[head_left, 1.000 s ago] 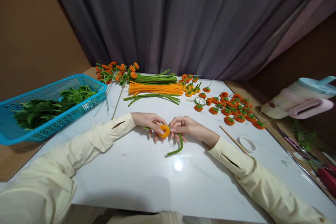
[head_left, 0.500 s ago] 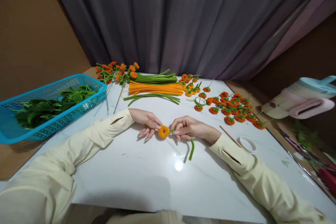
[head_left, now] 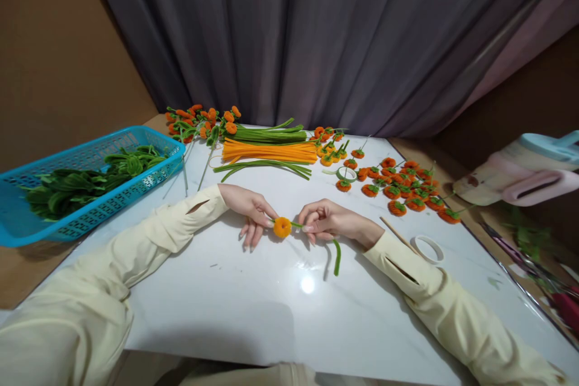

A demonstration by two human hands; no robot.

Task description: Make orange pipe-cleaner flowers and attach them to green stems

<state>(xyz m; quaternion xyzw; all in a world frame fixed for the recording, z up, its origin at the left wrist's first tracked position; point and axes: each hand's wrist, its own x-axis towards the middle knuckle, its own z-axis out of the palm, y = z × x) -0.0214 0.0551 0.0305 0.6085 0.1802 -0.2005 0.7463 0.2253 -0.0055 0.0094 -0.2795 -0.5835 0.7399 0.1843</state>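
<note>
A small yellow-orange pipe-cleaner ring (head_left: 283,228) with a dimpled middle is held up between my two hands, above the white table (head_left: 217,313). At its left edge my left hand (head_left: 249,210) pinches it between thumb and forefinger, the other fingers hanging loose; a bit of green shows by the thumb. On the right, my right hand (head_left: 326,221) grips a green pipe cleaner (head_left: 337,258) in its fingertips. One stretch of it runs to the ring, and its tail curves down below the hand. How it joins the ring is hidden.
A blue basket (head_left: 113,193) of green leaves stands left. Behind my hands lie orange pipe cleaners (head_left: 269,151) and green pipe cleaners (head_left: 271,134). Several finished orange pieces (head_left: 398,184), a white tape roll (head_left: 427,249), a thin stick (head_left: 398,234) and a tumbler (head_left: 502,172) are right.
The ring has turned slightly, so its hole looks smaller and green now shows at its left. My right hand has shifted slightly right, with more green between it and the ring.
</note>
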